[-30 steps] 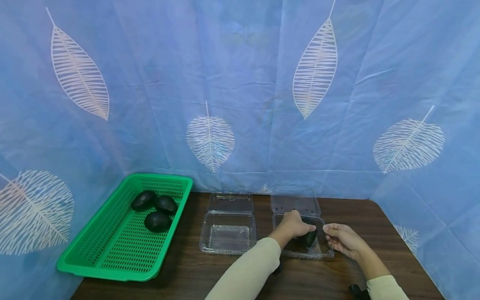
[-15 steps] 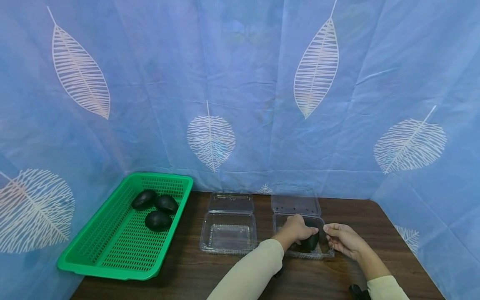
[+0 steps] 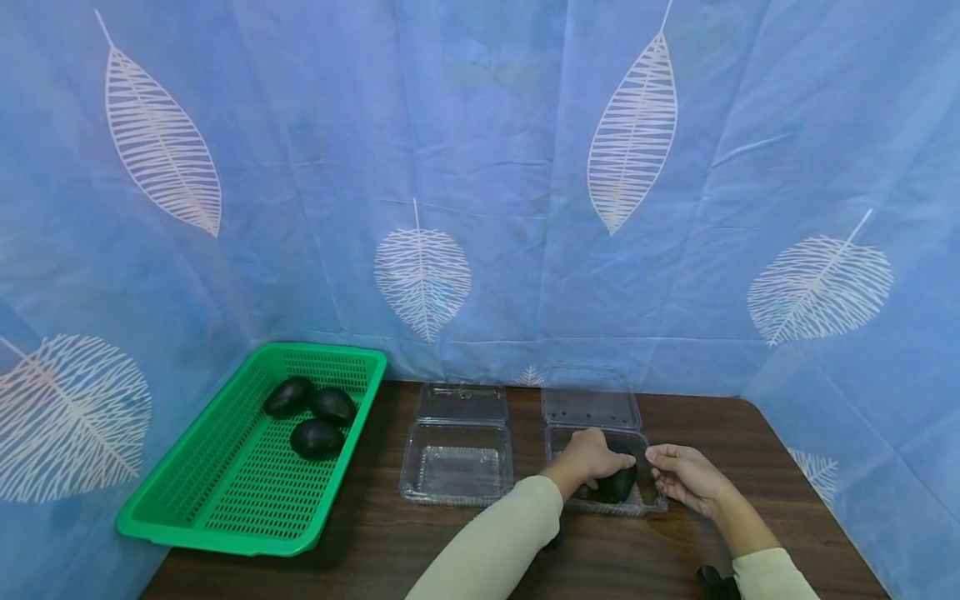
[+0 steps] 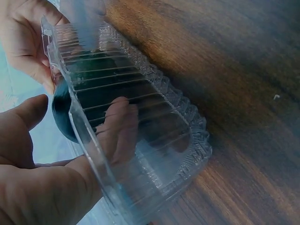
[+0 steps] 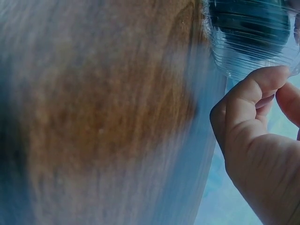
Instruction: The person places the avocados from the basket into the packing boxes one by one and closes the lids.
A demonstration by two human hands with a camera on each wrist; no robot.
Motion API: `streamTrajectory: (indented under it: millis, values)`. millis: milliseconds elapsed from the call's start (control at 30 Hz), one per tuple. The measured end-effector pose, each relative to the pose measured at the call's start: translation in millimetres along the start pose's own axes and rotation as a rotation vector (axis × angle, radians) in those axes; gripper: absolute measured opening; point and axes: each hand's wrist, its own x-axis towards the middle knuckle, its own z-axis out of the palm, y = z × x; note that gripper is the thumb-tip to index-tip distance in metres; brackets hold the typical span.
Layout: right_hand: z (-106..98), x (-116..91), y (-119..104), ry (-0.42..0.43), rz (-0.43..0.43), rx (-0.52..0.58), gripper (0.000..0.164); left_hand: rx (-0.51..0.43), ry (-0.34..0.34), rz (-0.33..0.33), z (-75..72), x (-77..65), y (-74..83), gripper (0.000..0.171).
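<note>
My left hand (image 3: pixel 591 455) reaches into the right-hand clear plastic clamshell container (image 3: pixel 654 505), with thumb and fingers around a dark avocado (image 3: pixel 619 482). Through the container's ribbed wall in the left wrist view, its fingers (image 4: pixel 119 124) lie along the avocado (image 4: pixel 96 77). A second dark shape (image 4: pixel 168 131) shows lower through that wall. At the container's right side, my right hand (image 3: pixel 688 479) pinches the rim between thumb and index finger, as the right wrist view shows close up. The container's lid (image 3: pixel 591 408) lies folded back, away from me.
A second clear clamshell (image 3: pixel 457 471), lid back, sits just left with nothing in it. Further left, a green perforated basket (image 3: pixel 225 546) holds several dark avocados (image 3: pixel 317 438). A blue leaf-patterned cloth (image 3: pixel 495 275) hangs behind the brown wooden table (image 3: pixel 697 425).
My left hand has lowered slightly with the avocado, which now sits deeper in the right-hand container and further toward me. The right hand stays at the rim.
</note>
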Motion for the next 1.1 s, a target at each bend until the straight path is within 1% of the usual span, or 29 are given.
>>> streamTrajectory:
  millis: [200,333,467,567,700,767,933,1000,1100]
  values:
    - [-1.4,2.1,-0.8,0.008,0.004,-0.006,0.014,0.010,-0.008,0.015,-3.2,-1.0,-0.3,0.043]
    - [-1.3,2.5,-0.3,0.001,-0.005,-0.002,0.014,0.041,0.000,0.027,-6.8,-1.6,0.0,0.041]
    - [-0.4,2.7,0.0,0.002,-0.010,-0.003,0.017,0.082,0.009,0.038,-12.5,-1.8,1.1,0.039]
    - [0.3,2.8,-0.1,0.004,-0.009,-0.007,0.018,0.092,0.006,0.052,-18.4,-1.5,0.5,0.041]
    - [0.6,3.2,0.5,0.010,-0.002,-0.012,0.018,0.067,-0.007,0.083,-27.8,-1.9,-1.4,0.046]
    - [0.6,3.0,0.7,0.011,-0.004,-0.012,0.018,0.064,-0.003,0.102,-33.5,-3.6,-1.2,0.045]
    - [-0.3,1.6,1.1,0.012,-0.012,-0.005,0.017,0.031,0.007,0.163,-51.6,-10.2,0.4,0.048]
    - [-0.7,0.7,1.5,0.020,-0.008,-0.002,0.018,0.012,0.004,0.189,-59.3,-12.4,-0.1,0.053]
    - [-1.3,-1.0,2.9,0.010,0.002,0.008,0.019,0.028,0.004,0.222,-71.3,-16.6,-1.8,0.052]
